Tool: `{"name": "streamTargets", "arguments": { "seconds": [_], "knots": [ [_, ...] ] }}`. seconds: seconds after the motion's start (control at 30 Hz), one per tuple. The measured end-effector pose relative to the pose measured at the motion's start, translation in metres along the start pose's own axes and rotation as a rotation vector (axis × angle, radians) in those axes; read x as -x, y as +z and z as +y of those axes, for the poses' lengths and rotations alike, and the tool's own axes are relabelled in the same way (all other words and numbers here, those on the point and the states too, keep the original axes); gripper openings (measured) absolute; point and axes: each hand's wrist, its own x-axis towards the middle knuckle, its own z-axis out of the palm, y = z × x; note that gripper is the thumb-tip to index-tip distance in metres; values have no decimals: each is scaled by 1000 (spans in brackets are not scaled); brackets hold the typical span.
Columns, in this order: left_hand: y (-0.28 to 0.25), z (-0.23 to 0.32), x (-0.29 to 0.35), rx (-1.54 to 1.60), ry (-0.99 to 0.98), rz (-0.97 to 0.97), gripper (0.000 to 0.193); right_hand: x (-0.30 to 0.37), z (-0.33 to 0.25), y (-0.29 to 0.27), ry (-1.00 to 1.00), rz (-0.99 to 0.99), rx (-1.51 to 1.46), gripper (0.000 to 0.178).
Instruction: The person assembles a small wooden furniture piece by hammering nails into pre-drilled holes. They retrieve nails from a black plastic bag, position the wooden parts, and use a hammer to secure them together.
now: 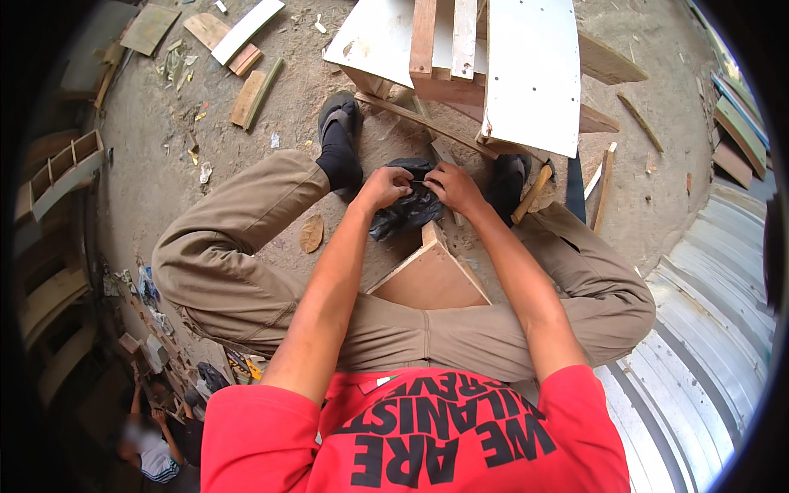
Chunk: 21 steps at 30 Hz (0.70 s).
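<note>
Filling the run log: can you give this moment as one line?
left hand: pinching thin piece | right hand: pinching same piece | black plastic: beneath hands

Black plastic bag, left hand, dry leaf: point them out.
Black plastic bag (pixel 406 213): head view, on its crumpled middle.
Left hand (pixel 385 187): head view, on the back of the hand.
Dry leaf (pixel 311 233): head view, on the middle of its brown blade.

Bold black capital lettering (pixel 404 421) spans the person's red shirt (pixel 255 435).
</note>
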Motion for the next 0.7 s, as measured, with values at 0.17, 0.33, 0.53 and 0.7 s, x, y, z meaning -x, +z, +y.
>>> {"name": "streamTargets", "arguments": {
  "seconds": [0.17, 0.33, 0.53, 0.7],
  "knots": [
    [1, -3, 17, -552, 13, -108, 22, 16, 7, 24, -81, -136, 123, 21],
    [22, -5, 19, -822, 184, -175, 20, 20, 18, 52, -164, -361, 296, 18],
    [56, -22, 20, -1013, -34, -323, 31, 31, 21, 56, 8, -462, 421, 20],
    [60, -23, 11, -1041, -44, -237, 29, 32, 28, 54, 10, -495, 279, 30]
  ]
}}
